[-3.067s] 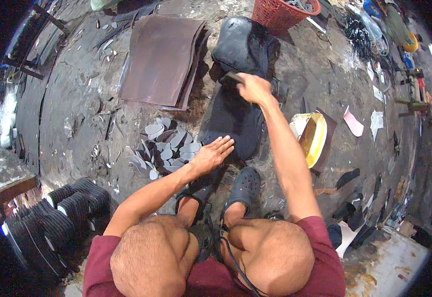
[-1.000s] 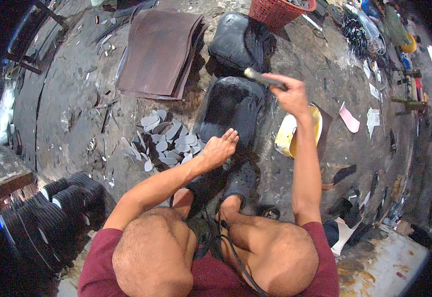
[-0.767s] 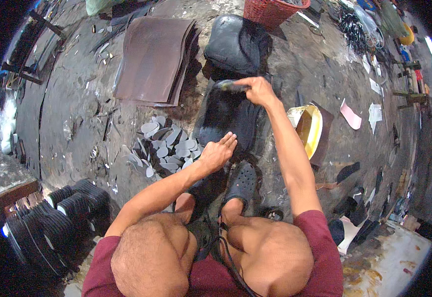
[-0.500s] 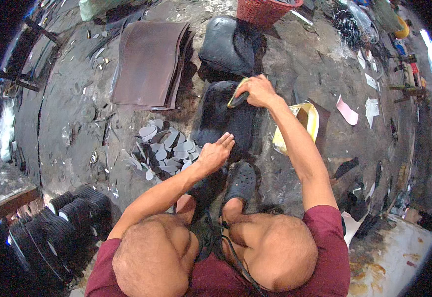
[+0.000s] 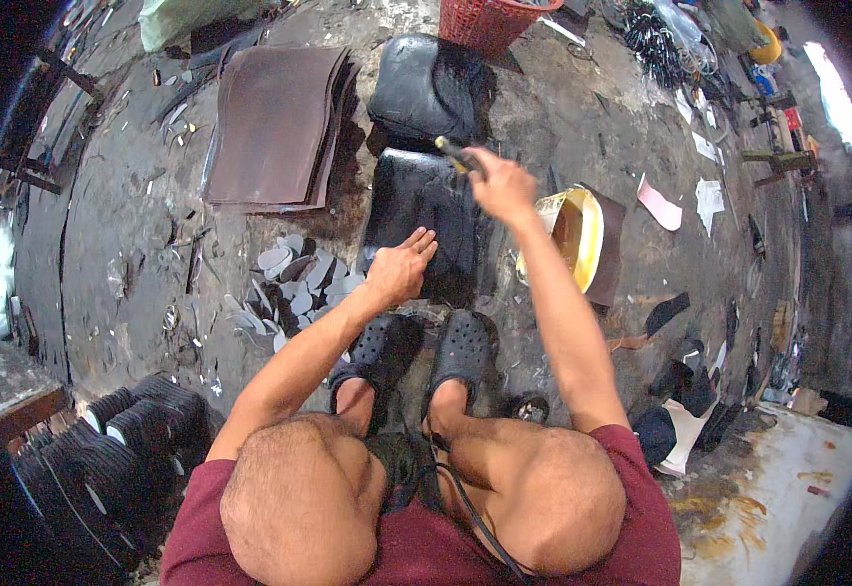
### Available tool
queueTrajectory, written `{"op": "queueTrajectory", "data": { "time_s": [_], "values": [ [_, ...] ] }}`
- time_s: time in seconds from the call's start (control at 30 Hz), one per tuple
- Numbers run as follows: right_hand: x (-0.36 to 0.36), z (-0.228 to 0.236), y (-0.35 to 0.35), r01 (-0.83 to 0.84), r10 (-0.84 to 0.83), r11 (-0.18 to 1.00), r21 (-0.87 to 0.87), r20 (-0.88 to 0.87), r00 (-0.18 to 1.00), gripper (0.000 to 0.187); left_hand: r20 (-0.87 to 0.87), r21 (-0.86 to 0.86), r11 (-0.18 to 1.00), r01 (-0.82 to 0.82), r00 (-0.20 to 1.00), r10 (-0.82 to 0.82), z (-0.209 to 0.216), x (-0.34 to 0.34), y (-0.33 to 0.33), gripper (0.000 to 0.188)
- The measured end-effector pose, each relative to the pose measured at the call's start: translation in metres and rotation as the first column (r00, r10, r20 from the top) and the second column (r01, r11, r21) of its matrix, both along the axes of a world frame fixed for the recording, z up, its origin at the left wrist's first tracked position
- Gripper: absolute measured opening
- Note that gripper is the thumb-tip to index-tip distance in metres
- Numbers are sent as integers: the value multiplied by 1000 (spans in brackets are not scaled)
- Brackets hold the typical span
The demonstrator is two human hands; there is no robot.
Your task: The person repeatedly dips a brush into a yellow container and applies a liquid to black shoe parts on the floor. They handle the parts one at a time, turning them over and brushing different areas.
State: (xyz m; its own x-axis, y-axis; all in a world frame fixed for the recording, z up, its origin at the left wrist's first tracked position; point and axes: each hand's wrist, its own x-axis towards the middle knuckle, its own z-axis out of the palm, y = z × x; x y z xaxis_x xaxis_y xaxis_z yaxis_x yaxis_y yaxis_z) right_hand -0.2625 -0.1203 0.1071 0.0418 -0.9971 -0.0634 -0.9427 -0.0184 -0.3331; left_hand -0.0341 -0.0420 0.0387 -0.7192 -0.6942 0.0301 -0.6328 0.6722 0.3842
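Note:
A black, shiny, flat sheet (image 5: 408,195) lies on the floor ahead of my feet. My left hand (image 5: 402,268) rests on its lower part with fingers stretched out, holding nothing. Over the sheet's upper right corner, my right hand (image 5: 504,186) is closed on a dark handheld tool with a yellow edge (image 5: 455,153); motion blur hides its exact kind. To the right stands a cut-open yellow-white container (image 5: 587,234) with something brown inside. Left of my left hand lies a pile of grey oval cut pieces (image 5: 294,283).
Brown sheets (image 5: 275,127) are stacked at the far left. A black cushion-like block (image 5: 421,88) sits beyond the sheet, beside a red basket (image 5: 489,21). Rows of black sole-shaped pieces (image 5: 143,430) stand at the near left. Pink and white scraps (image 5: 660,202) lie at right.
My right hand has moved slightly left, and its tool has turned to point up and left. The whole scene has shifted a little left in view. My left hand stays on the sheet.

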Motion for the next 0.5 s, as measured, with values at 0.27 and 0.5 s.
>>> {"op": "queueTrajectory", "data": {
  "time_s": [0.27,0.5],
  "values": [
    [15,-17,-1,39,-37,999,9,-122,992,41,-4,81,996,22,1000,-22,3,-2,0,71],
    [-1,-26,4,-176,176,976,131,9,984,36,-187,169,986,-3,982,35,4,14,0,64]
  ]
}}
